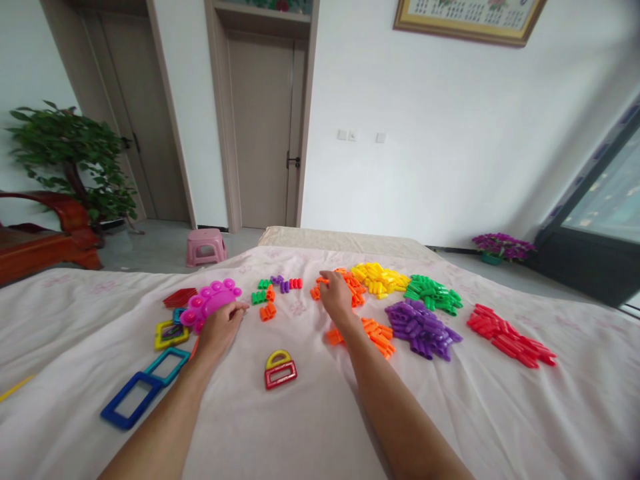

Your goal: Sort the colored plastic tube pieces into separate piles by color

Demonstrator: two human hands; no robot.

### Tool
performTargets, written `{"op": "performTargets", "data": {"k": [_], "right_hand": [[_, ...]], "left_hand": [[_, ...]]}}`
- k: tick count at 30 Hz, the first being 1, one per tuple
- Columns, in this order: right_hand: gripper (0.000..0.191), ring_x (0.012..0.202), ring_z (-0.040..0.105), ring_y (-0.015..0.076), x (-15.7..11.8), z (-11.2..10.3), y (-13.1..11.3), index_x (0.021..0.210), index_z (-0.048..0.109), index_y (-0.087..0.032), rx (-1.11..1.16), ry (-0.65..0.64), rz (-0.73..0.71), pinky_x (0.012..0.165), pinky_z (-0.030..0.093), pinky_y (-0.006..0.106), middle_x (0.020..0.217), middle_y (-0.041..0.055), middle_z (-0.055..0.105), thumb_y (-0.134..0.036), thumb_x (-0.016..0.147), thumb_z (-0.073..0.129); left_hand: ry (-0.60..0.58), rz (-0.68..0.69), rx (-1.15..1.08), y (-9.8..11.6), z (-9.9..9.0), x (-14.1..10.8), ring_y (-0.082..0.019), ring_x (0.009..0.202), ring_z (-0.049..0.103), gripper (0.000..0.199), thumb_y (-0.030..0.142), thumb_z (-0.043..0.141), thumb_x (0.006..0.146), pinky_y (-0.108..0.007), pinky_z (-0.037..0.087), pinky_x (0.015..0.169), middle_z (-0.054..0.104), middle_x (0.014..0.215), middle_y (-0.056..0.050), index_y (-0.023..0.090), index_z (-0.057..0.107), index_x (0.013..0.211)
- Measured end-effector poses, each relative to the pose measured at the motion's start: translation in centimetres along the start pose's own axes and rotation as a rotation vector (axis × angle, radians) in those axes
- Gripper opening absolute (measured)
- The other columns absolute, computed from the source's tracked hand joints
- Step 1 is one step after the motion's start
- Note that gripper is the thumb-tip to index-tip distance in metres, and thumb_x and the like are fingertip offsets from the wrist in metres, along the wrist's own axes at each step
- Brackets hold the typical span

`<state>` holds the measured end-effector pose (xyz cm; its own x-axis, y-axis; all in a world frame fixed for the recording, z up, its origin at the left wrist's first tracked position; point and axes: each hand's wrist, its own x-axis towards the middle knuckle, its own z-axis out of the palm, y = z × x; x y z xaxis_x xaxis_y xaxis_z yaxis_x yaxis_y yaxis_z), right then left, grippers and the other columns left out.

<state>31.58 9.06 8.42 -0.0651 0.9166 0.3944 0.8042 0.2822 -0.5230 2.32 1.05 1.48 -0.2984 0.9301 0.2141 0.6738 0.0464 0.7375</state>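
Observation:
My right hand (336, 293) is over the left side of an orange pile of small plastic pieces (356, 288), its fingertips bent down; what they hold, if anything, is too small to tell. My left hand (225, 323) rests at the lower right edge of a pink flower-shaped toy (213, 301), fingers drawn together, with nothing clear between them. Between the hands lie small groups of green pieces (259, 297), orange pieces (268, 311), purple pieces (285, 287) and red pieces (296, 283). A second orange pile (379, 338) lies partly behind my right forearm.
Yellow (381, 279), green (433, 294), purple (423, 330) and red piles (510, 335) spread to the right. A red and yellow frame pair (281, 375) lies in front; blue frames (131, 400) and a yellow frame (171, 335) are left. A pink stool (206, 247) stands beyond the cloth.

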Motion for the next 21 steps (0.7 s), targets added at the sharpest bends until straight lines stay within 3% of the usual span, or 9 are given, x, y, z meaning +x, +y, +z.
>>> {"op": "performTargets", "data": {"k": [4, 8, 14, 21], "right_hand": [[0.039, 0.097, 0.066, 0.0169, -2.0, 3.1, -3.0, 0.130, 0.064, -0.023, 0.129, -0.243, -0.239, 0.091, 0.048, 0.027, 0.121, 0.0062, 0.067, -0.019, 0.092, 0.053], [0.042, 0.104, 0.064, 0.0189, -3.8, 5.0, -5.0, 0.137, 0.059, -0.027, 0.114, -0.343, -0.414, 0.089, 0.048, 0.027, 0.125, 0.0069, 0.065, -0.025, 0.096, 0.052], [0.033, 0.107, 0.062, 0.0221, -4.5, 5.5, -5.8, 0.125, 0.068, -0.026, 0.011, -0.380, -0.421, 0.089, 0.045, 0.029, 0.112, 0.0082, 0.070, -0.025, 0.095, 0.055], [0.038, 0.102, 0.063, 0.0186, -4.4, 5.3, -4.6, 0.123, 0.068, -0.021, 0.152, -0.279, -0.368, 0.091, 0.046, 0.026, 0.113, 0.0077, 0.068, -0.014, 0.090, 0.051]], "left_hand": [[0.001, 0.004, 0.019, 0.4, -0.2, -0.2, -0.022, 0.105, 0.069, 0.035, 0.036, 0.049, 0.089, -0.027, 0.050, 0.086, 0.076, 0.112, -0.005, 0.021, 0.073, 0.109], [0.004, 0.018, 0.050, 0.9, -0.4, -0.4, -0.022, 0.105, 0.069, 0.035, 0.037, 0.048, 0.089, -0.028, 0.049, 0.086, 0.077, 0.111, -0.004, 0.022, 0.074, 0.107], [0.026, 0.037, 0.044, 1.0, -0.3, -0.4, -0.022, 0.104, 0.068, 0.033, 0.036, 0.048, 0.089, -0.029, 0.048, 0.090, 0.077, 0.110, -0.004, 0.023, 0.074, 0.104], [0.015, 0.025, 0.036, 0.7, -0.2, -0.3, -0.022, 0.106, 0.068, 0.033, 0.036, 0.048, 0.089, -0.028, 0.048, 0.090, 0.076, 0.111, -0.003, 0.023, 0.074, 0.105]]}}
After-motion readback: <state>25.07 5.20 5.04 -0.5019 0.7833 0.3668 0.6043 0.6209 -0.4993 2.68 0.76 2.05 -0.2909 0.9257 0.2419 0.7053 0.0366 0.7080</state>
